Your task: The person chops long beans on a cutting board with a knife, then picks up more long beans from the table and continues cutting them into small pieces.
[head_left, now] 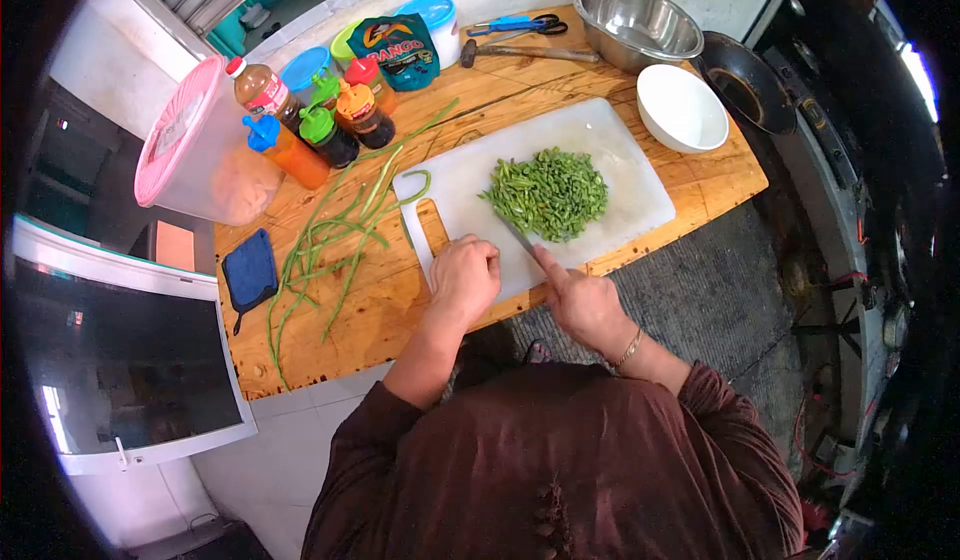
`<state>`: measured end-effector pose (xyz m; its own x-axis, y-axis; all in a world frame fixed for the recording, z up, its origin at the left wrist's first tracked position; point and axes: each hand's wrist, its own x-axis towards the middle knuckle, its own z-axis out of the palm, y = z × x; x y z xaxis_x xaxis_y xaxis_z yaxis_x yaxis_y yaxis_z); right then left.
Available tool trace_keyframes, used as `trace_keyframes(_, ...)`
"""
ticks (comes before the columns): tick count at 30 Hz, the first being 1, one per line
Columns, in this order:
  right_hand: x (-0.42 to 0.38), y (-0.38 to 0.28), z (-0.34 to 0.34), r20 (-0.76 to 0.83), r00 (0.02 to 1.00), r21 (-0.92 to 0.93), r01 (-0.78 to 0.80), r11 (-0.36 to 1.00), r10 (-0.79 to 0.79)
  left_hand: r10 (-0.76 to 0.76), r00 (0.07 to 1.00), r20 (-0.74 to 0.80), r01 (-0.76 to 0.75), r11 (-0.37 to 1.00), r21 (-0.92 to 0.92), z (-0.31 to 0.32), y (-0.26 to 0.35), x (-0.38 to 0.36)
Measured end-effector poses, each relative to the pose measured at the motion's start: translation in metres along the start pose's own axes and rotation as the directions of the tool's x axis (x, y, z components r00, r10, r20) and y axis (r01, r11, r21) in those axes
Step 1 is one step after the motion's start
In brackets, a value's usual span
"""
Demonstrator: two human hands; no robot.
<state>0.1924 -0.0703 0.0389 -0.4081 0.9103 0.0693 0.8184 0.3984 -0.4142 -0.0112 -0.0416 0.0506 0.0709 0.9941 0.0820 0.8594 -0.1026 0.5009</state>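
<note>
Right hand [585, 300] at 6 o'clock, fingers gripping knife [520, 240]; left hand [465, 275] fisted on white cutting board [620, 160]; chopped beans [548, 192] at center; whole long beans [330, 240] at 9 o'clock on desk [720, 185].

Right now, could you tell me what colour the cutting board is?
White; the board shows best in the head view.

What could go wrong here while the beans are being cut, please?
1. The left hand rests close to the knife held by the right hand, so a slip might nick it.
2. The board overhangs the table edge near the hands and might tip.
</note>
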Motion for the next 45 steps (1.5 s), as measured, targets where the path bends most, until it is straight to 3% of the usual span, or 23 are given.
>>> trace_keyframes(4,-0.001,-0.004,-0.013,0.083,0.996,0.085,-0.033,0.996,0.026,-0.038,0.999,-0.01,0.038,0.998,-0.043,0.001,-0.003,0.0)
trace_keyframes(7,-0.016,-0.014,-0.013,0.02,0.998,0.146,0.05,0.988,-0.053,-0.015,0.998,-0.069,0.008,0.995,-0.098,0.01,-0.009,-0.003)
trace_keyframes(11,-0.023,-0.023,-0.007,0.22,0.975,0.113,-0.052,0.992,0.026,0.033,0.987,-0.155,-0.054,0.99,-0.133,0.015,-0.013,-0.009)
trace_keyframes(23,-0.006,-0.033,0.016,0.186,0.983,-0.022,-0.012,1.0,0.016,0.062,0.991,-0.116,-0.06,0.998,0.015,0.019,-0.014,-0.009)
trace_keyframes(26,0.006,-0.026,0.027,0.094,0.995,0.043,0.025,0.999,-0.029,0.043,0.989,-0.138,-0.036,0.998,0.059,0.021,-0.008,-0.01)
trace_keyframes(35,-0.007,-0.011,-0.011,0.269,0.961,0.084,-0.096,0.992,0.07,-0.024,0.974,-0.224,0.041,0.997,0.071,0.022,-0.012,0.007)
trace_keyframes(38,0.005,0.013,0.008,0.045,0.999,0.159,-0.007,0.987,0.0,0.015,0.962,-0.274,-0.03,0.998,-0.051,0.031,-0.02,0.019)
trace_keyframes(41,0.009,0.003,-0.022,0.032,0.998,0.233,-0.064,0.971,0.058,0.229,0.904,-0.36,-0.254,0.967,-0.023,0.021,-0.015,0.018)
trace_keyframes(45,-0.001,-0.003,-0.029,-0.074,0.997,0.22,0.015,0.975,0.001,0.036,0.91,-0.413,-0.179,0.932,-0.314,0.012,-0.001,0.001)
